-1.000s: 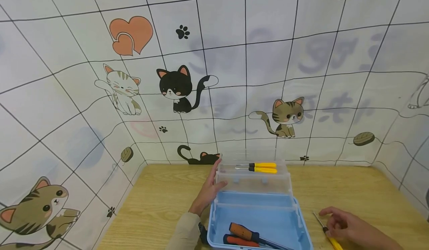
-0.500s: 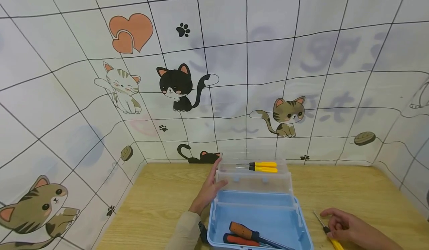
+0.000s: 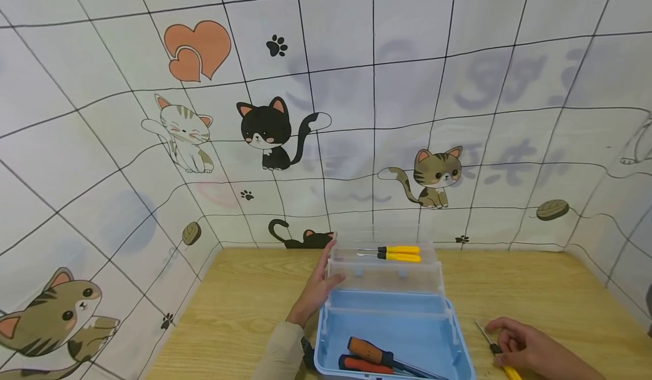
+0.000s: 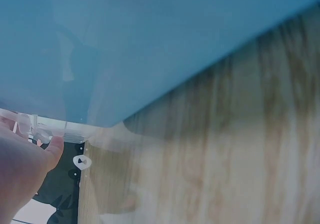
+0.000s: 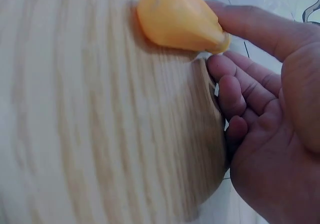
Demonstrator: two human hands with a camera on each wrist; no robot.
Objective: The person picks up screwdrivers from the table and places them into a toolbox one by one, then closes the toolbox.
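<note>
A light blue toolbox (image 3: 423,332) stands with its clear plastic upper part (image 3: 384,282) raised at the back. My left hand (image 3: 314,295) grips the left edge of that clear part, thumb in front and fingers behind. Two yellow-handled screwdrivers (image 3: 402,254) lie in the clear part. Inside the blue base rest a screwdriver with a brown handle (image 3: 365,350) and a tool with a red and black handle (image 3: 369,365). Right of the box, my right hand (image 3: 527,346) pinches a yellow-handled screwdriver (image 5: 180,19) low at the tabletop, its metal tip toward the back.
The wooden table (image 3: 244,295) runs back to a white grid-patterned cloth (image 3: 346,97) printed with cartoon cats, which also rises at both sides. A dark object (image 3: 308,353) sits at the left wrist, beside the box's left wall.
</note>
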